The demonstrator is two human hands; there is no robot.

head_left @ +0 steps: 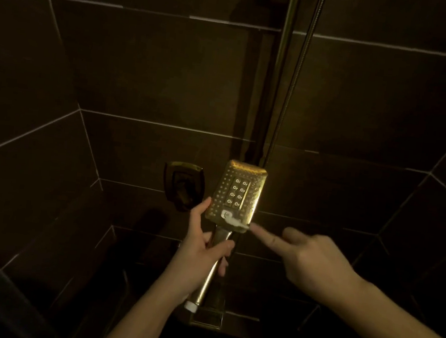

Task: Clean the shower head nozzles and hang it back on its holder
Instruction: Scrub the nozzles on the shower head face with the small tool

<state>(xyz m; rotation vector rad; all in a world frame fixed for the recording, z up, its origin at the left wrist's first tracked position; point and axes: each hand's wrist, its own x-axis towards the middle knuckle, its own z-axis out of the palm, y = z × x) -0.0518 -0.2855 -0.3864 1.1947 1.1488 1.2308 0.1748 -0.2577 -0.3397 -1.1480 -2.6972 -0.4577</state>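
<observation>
Gripping handle of shower head [237,192], left hand [201,252] holds it upright, nozzles facing camera. Right hand [314,260], forefinger extended, touches head's lower right corner. Holder [184,185] just left.

- We have one view only, from a wide-angle camera worn on the head, so no second view shares the scene.
- We look forward and down into a corner of the dark tiled wall [149,77].
- We sit close: both forearms enter from the bottom edge, and the hands and shower head [237,192] fill the lower middle.
- Straight grout lines bow toward the edges.
</observation>
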